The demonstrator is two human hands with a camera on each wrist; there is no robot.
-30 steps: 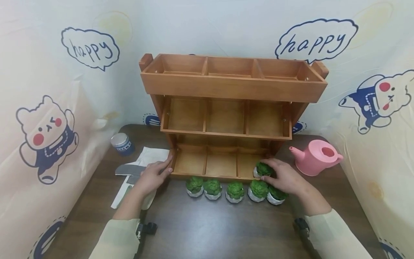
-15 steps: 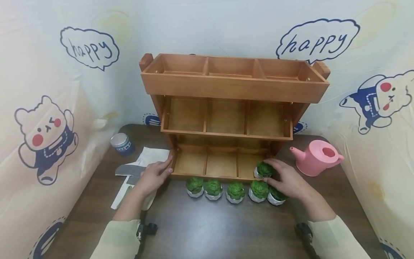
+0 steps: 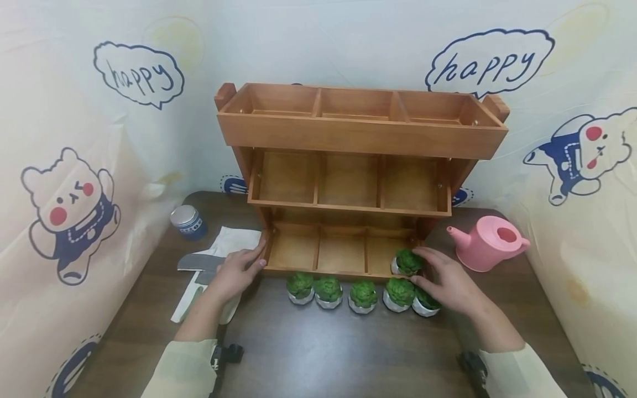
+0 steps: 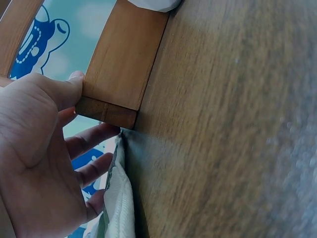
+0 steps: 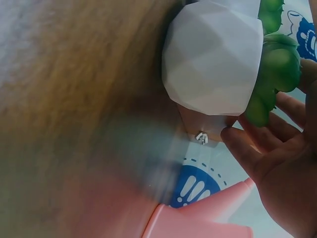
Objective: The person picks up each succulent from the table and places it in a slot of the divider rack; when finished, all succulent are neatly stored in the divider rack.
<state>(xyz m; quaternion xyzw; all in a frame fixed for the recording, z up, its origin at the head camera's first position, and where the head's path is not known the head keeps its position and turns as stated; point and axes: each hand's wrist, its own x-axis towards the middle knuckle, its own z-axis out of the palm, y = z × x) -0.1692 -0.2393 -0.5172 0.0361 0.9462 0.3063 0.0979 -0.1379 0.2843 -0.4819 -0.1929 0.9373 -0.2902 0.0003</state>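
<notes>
Left hand (image 3: 237,275) pinches the wooden shelf (image 3: 360,135) at its 8 o'clock corner. Potted plant (image 3: 408,262) sits in the bottom-tier compartment, shelf's 5 o'clock. Right hand (image 3: 454,287), fingers spread, just beside it; contact unclear. Five other plants (image 3: 363,294) on surface (image 3: 328,354), 6 o'clock.

Head view looks forward and down, sharing the shelf (image 3: 360,139) with close wrist views.
</notes>
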